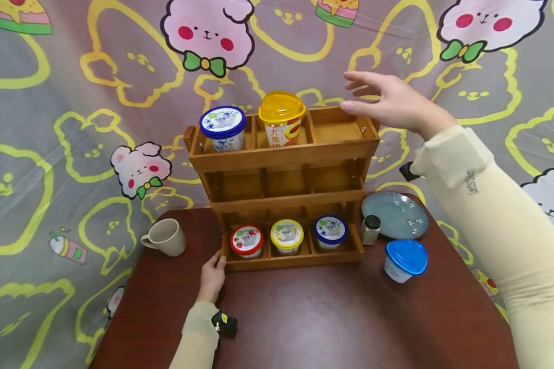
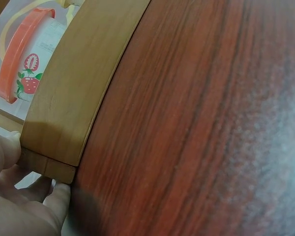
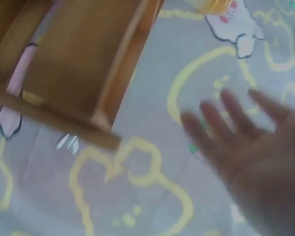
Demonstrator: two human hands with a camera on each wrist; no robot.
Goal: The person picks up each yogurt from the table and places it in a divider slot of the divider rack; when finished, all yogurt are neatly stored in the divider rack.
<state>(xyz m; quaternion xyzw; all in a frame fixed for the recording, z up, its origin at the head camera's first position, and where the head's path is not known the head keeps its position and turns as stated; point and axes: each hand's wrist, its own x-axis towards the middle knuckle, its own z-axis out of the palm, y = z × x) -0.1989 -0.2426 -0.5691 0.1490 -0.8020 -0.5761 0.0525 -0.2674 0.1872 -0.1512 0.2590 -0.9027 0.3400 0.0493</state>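
Note:
A three-tier wooden shelf (image 1: 283,151) stands against the patterned cloth. At its lower left corner my left hand (image 1: 212,278) grips the wooden edge; the left wrist view shows thumb and fingers around that corner. My right hand (image 1: 388,100) is raised by the top tier's right end, fingers extended and holding nothing; it is blurred in the right wrist view. On the top tier sit a blue-lidded tub (image 1: 223,128) and a yellow-lidded cup (image 1: 281,119). The bottom tier holds a red-lidded tub (image 1: 246,241), a yellow-lidded tub (image 1: 287,236) and a dark-blue-lidded tub (image 1: 331,231).
A beige mug (image 1: 167,238) stands left of the shelf on the dark red-brown table (image 1: 304,312). To the right are a grey-blue plate (image 1: 392,212), a small black-capped jar (image 1: 370,230) and a bright-blue-lidded tub (image 1: 405,260). Patterned cloth (image 1: 74,154) hangs behind and beside the table.

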